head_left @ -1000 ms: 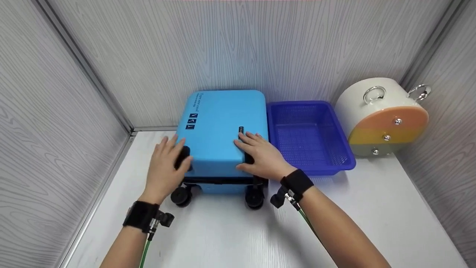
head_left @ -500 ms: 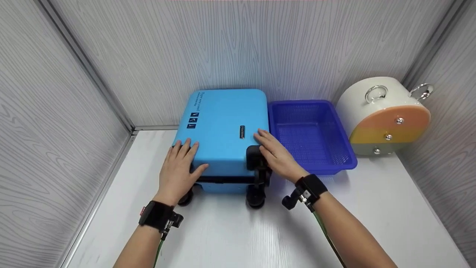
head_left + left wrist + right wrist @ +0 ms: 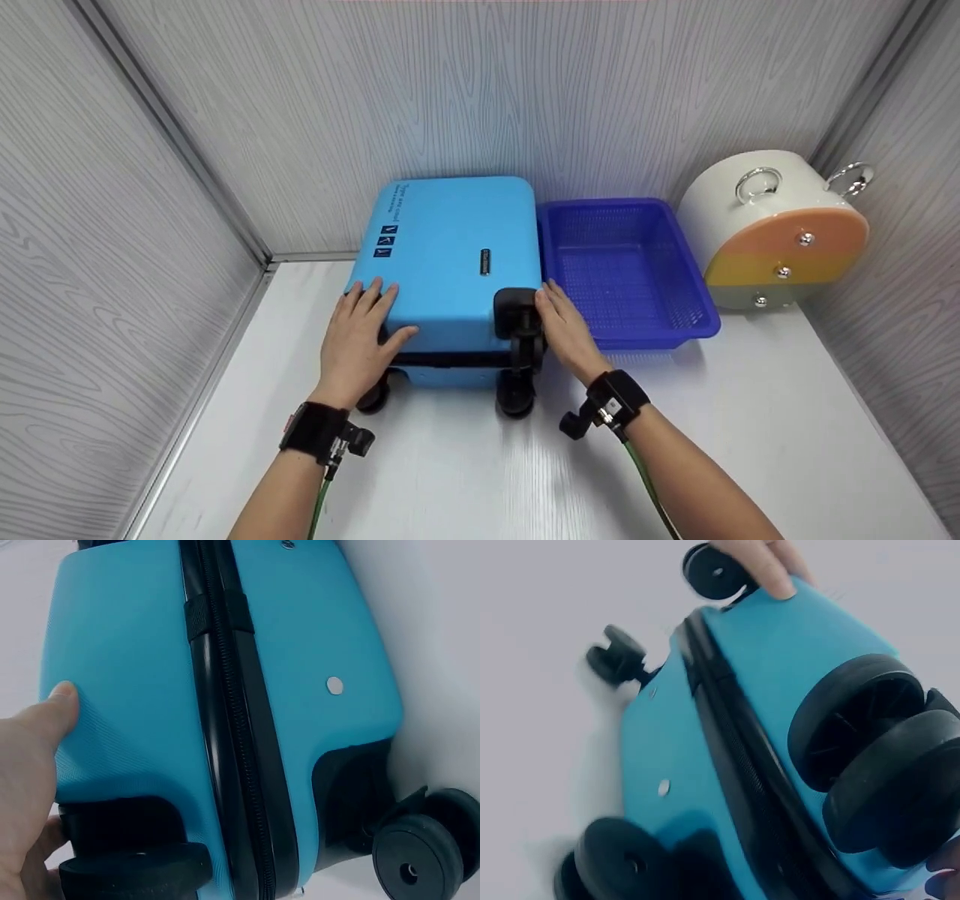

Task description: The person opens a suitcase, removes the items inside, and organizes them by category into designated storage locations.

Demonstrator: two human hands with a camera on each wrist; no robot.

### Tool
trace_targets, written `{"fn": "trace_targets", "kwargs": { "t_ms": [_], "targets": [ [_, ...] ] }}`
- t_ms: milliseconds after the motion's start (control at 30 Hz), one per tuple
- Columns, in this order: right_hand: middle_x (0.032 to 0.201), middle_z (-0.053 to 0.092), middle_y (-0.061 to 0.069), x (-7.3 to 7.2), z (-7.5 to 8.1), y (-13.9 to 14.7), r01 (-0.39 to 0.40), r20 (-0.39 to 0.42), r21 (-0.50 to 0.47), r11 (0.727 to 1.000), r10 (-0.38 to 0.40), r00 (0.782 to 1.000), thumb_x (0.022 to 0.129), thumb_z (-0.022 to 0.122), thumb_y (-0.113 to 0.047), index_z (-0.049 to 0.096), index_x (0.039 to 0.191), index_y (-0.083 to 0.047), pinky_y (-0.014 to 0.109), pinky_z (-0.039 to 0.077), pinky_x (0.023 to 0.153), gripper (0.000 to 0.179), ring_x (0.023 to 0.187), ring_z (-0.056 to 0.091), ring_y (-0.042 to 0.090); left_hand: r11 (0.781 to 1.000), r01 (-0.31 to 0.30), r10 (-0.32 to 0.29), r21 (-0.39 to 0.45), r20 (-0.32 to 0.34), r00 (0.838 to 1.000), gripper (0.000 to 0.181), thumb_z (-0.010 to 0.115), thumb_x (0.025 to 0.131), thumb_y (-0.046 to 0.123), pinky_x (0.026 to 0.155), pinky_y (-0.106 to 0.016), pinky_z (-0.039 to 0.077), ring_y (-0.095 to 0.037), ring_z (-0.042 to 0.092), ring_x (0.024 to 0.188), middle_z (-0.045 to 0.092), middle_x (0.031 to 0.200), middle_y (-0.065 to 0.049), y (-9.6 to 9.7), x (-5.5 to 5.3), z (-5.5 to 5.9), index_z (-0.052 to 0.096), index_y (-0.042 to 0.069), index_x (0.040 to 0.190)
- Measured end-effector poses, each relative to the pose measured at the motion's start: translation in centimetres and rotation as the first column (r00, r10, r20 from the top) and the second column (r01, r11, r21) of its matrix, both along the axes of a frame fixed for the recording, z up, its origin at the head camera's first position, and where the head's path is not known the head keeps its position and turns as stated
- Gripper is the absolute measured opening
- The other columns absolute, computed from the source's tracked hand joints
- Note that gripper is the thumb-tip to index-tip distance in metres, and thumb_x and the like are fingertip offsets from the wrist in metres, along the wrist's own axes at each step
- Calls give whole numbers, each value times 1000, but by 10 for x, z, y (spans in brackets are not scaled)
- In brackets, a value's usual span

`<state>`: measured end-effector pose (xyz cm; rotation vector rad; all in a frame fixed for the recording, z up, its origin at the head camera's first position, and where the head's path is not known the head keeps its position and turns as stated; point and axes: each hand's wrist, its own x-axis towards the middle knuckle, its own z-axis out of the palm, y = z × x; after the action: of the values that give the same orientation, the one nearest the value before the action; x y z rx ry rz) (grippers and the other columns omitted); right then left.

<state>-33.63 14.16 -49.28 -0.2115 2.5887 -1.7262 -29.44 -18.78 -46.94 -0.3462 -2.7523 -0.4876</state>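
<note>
A light blue suitcase (image 3: 450, 232) with black spinner wheels (image 3: 515, 394) lies flat against the back wall, wheel end facing me. My left hand (image 3: 356, 341) rests over its near left corner, fingers spread on top. In the left wrist view, the thumb (image 3: 64, 701) lies against the wheel end, beside a black wheel (image 3: 135, 870). My right hand (image 3: 568, 326) touches the near right corner from the side, by the black wheel mount (image 3: 514, 304), its fingers extended. A black zipper seam (image 3: 735, 735) runs across the wheel end, seen in the right wrist view.
A blue plastic basket (image 3: 697, 326) stands right of the suitcase, close beside it. Farther right is a white rounded cabinet (image 3: 739, 180) with a striped orange, yellow and green front and silver rings. Walls close in the white table (image 3: 450, 480) at back and sides.
My left hand has moved right onto the suitcase corner. My right hand has slid off the top to the right side, then slightly nearer me. The suitcase stays in nearly the same place.
</note>
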Motion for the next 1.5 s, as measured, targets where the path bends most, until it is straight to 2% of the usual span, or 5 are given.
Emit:
{"fn": "trace_targets", "kwargs": {
  "t_ms": [433, 1000, 1167, 1300, 1500],
  "targets": [
    [169, 18, 6, 3, 33, -2, -48, 191, -372, 927, 127, 973, 110, 46, -36, 24, 164, -14, 38, 17, 124, 62, 155, 12, 20, 997, 11, -7, 77, -60, 998, 69, 61, 102, 45, 124, -51, 7, -39, 17, 154, 30, 165, -16, -1, 7, -1, 39, 13, 159],
    [168, 23, 8, 21, 88, -21, -288, -125, -575, 766, 265, 956, 108, 46, -13, 26, 163, -10, 41, 29, 120, 58, 151, 29, 25, 996, -58, 82, 69, -439, 895, 125, 93, 76, 18, 124, -50, 13, -38, 9, 155, 8, 168, -21, 6, 12, -38, 6, 2, 164],
    [165, 31, 11, 24, 75, -25, -368, -224, -416, 832, 299, 928, 107, 49, -9, 26, 162, -6, 44, 36, 116, 60, 146, 38, 24, 985, -54, 122, 163, -443, 888, 120, 93, 75, 17, 121, -52, 23, -37, 19, 152, 21, 164, -21, -4, 13, -32, 13, 3, 163],
    [148, 56, 7, 25, 49, -17, -321, -289, 77, 944, 329, 899, 105, 57, -11, 54, 149, -6, 39, 48, 105, 43, 133, 54, 18, 971, -57, 151, 233, -409, 900, 120, 92, 77, 18, 118, -55, 28, -36, 22, 151, 22, 163, -21, -11, 11, -26, 11, 6, 164],
    [124, 72, 10, 26, 5, 2, -153, -407, 676, 720, 539, 737, 97, 71, -12, 76, 122, -4, 44, 52, 101, 27, 122, 64, 28, 930, -58, 191, 363, -344, 919, 119, 89, 80, 23, 114, -61, 31, -37, 21, 150, 18, 165, -19, -20, 13, -20, 7, 9, 165]
  ]
}}
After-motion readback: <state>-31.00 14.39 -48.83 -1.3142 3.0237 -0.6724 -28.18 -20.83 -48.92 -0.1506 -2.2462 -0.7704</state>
